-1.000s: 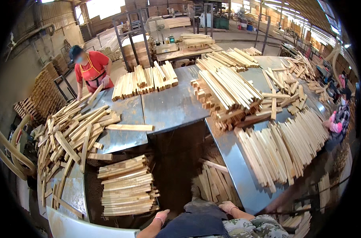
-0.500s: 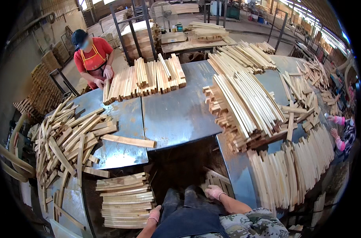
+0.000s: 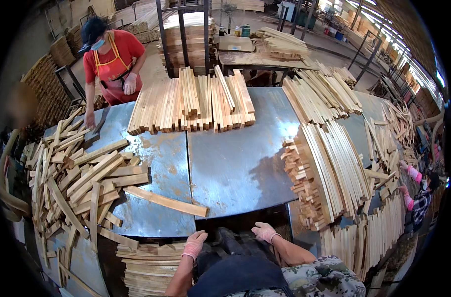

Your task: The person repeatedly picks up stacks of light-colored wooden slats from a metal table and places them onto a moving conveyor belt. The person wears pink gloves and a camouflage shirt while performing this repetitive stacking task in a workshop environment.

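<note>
My left hand (image 3: 194, 243), in a pale pink glove, is raised in front of my dark apron near the table's front edge. Its fingers are loosely stretched and I see nothing in them. Below and to its left lies a stack of wooden strips (image 3: 148, 270). My right hand (image 3: 265, 232), gloved alike, hangs over the dark gap by the table edge, fingers apart with nothing in them. Closest on the tabletop is a single wooden slat (image 3: 166, 200), its end jutting toward my left hand. A tall stack of strips (image 3: 329, 168) stands to the right.
Jumbled wooden pieces (image 3: 94, 183) cover the table's left side. Across the metal table (image 3: 235, 168) lies a row of strips (image 3: 156, 106), with a co-worker in a red shirt (image 3: 119, 57) beside it. More strips (image 3: 364, 237) and another person's pink-gloved hands (image 3: 408, 198) are at right.
Both my hands have risen from low at my sides to the table's front edge. The co-worker has let go of the strip row and reaches toward the jumbled pieces. My view has shifted.
</note>
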The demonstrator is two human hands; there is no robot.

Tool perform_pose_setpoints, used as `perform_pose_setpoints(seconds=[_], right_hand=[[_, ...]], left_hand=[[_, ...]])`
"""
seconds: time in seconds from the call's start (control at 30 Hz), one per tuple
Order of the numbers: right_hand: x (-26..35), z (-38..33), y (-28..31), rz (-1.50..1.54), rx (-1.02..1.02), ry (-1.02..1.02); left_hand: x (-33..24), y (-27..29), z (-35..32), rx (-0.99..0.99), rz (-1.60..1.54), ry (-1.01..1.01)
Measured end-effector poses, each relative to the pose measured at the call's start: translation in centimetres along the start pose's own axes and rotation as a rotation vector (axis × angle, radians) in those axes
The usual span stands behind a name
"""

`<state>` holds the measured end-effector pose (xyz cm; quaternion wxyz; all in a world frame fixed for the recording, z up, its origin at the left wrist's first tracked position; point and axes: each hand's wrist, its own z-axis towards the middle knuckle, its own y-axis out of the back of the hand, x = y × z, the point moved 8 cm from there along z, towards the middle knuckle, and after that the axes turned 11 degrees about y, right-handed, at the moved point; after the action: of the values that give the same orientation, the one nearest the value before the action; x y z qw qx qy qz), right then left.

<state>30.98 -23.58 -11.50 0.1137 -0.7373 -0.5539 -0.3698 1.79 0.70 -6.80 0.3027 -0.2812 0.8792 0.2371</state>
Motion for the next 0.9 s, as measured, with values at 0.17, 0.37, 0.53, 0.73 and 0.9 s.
perform_pose_setpoints(seconds=[0.17,0.37,0.53,0.73,0.9], right_hand=[[8.2,5.0,-0.9,0.137,0.124,-0.036],[15.8,19.2,1.4,0.065,0.210,0.170],[34.7,27.1,12.2,-0.206,-0.248,0.414],[46.5,40.0,24.3,-0.558,-0.727,0.536],[48.7,47.6,27.9,-0.767,-0.852,0.442]], left_hand=[[-7.2,-2.2,3.6,0.132,0.005,0.027],[-8.9,-3.7,7.6,0.132,0.102,0.084],[-7.6,-4.1,10.7,0.109,-0.017,0.283],[-8.7,-2.9,13.9,0.051,-0.346,0.461],[-14.8,-0.6,17.4,0.045,-0.268,0.477]])
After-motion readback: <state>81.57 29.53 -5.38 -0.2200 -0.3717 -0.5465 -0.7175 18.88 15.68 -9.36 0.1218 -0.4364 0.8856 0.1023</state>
